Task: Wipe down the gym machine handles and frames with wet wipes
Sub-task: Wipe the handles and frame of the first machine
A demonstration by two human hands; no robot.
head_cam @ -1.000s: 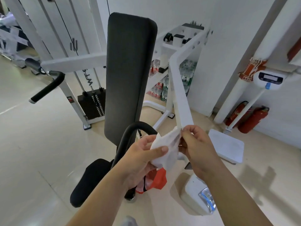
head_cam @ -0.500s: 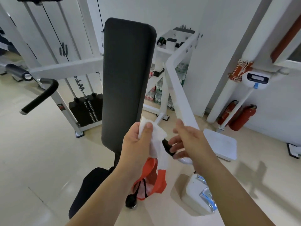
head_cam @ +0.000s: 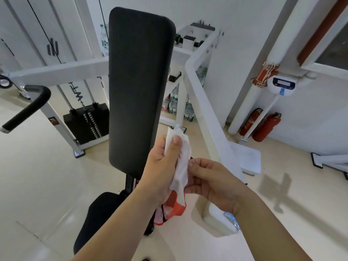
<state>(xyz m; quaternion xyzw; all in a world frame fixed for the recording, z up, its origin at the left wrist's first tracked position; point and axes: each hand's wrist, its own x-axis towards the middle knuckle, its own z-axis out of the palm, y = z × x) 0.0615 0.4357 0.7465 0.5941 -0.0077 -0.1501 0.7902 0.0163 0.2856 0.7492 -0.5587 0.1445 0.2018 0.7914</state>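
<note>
Gripping the wet wipe (head_cam: 178,161), left hand (head_cam: 162,168) raised; right hand (head_cam: 212,179) pinches its edge.

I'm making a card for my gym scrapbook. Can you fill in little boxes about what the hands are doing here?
left hand: grips the white wet wipe, thumb on top
also in left hand: orange wipe packet
right hand: fingertips pinch the wipe's edge
nearest machine part: black back pad, not touched
white frame bar: behind the hands
wiping started: not yet
</note>
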